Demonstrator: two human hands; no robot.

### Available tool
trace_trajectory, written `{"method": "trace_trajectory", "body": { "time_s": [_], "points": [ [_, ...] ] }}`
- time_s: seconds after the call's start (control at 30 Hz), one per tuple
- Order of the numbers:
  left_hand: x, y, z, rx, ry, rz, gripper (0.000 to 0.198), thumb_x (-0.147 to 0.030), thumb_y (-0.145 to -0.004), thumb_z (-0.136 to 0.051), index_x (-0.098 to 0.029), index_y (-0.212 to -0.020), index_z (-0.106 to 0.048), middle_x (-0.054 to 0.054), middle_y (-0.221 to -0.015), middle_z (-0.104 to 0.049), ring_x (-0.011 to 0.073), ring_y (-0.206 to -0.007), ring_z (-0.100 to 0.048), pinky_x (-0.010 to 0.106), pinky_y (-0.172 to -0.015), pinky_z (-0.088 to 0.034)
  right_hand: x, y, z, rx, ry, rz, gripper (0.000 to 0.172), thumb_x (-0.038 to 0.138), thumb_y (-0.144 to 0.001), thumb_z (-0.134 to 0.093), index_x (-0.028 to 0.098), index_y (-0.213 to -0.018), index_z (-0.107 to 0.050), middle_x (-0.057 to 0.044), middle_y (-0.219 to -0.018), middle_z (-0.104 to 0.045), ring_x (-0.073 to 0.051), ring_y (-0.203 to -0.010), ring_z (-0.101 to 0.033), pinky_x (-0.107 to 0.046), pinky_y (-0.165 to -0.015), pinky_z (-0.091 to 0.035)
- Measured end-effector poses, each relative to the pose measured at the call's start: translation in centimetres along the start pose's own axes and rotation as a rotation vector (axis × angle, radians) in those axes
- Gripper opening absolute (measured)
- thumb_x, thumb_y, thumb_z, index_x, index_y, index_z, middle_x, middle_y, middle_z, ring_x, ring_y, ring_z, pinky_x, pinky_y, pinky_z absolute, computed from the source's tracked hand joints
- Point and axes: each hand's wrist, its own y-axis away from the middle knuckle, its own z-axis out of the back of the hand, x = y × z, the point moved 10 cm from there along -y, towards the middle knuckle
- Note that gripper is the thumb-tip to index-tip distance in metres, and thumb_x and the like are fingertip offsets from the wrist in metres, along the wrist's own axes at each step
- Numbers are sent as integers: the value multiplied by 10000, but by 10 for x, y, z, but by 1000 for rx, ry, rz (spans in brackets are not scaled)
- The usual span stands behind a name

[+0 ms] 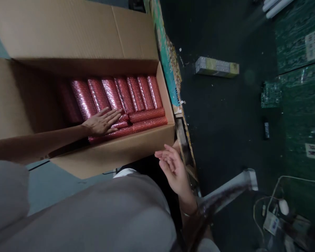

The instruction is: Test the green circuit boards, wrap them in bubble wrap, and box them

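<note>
The left hand [102, 121] is flat, fingers extended, with nothing in its grasp; it lies over the red bubble-wrapped rolls [111, 94], and contact or slight clearance cannot be told. The rolls are inside an open cardboard carton [136, 141]: most form a side-by-side row, others lie crosswise along the wall nearest the person. The right hand [172, 169], fingers loosely curled and holding nothing, is raised outside the carton, beside the worn edge of the black counter [225, 115]. The carton's end stands against that edge.

On the counter, a taped grey bundle [217, 67] lies in from the worn edge, level with the rolls. A blurred pale strip [235, 185] is near the right forearm. Farther in from that edge are a small green piece [271, 94], a small black object [266, 129] and green plastic-covered stacks [299, 108].
</note>
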Motion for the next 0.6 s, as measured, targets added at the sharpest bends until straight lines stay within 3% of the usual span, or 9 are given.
{"method": "trace_trajectory", "body": {
  "time_s": [0.13, 0.27, 0.4, 0.6],
  "points": [
    [-14, -6, 7, -91, -70, -96, 828, -537, -1061, -355, 46, -1648, -350, 251, -1755, -192, 338, -1665, -158, 569, -1353, 15, -1, 10, 3, -41, -34, 48, 521, 436, -1010, -730, 285, -1469, -534, -82, -1243, -763, -219, -1189, -743, -423, -1084, -596],
    [-27, -29, 2, -117, -66, -30, 780, -452, -1092, -367, 97, -1642, -301, 301, -1739, -183, 338, -1671, -126, 571, -1351, -23, -12, 21, 6, -77, -44, 39, 506, 418, -1010, -724, 294, -1465, -540, -82, -1244, -763, -233, -1182, -744, -443, -1065, -605],
    [-35, -48, 0, -100, -52, 2, 777, -403, -1089, -390, 128, -1640, -254, 326, -1735, -151, 355, -1675, -55, 599, -1338, 14, -11, 27, -1, -28, -76, 31, 480, 417, -1012, -716, 295, -1443, -544, -75, -1232, -770, -223, -1185, -749, -426, -1070, -604],
    [-42, -35, 7, -49, -16, -43, 819, -465, -1072, -429, 75, -1664, -259, 278, -1765, -106, 340, -1678, -30, 523, -1356, -43, 5, 53, 11, -87, -18, 96, 488, 385, -1022, -718, 278, -1466, -543, -85, -1262, -764, -207, -1201, -738, -397, -1083, -591]
  ]
}}
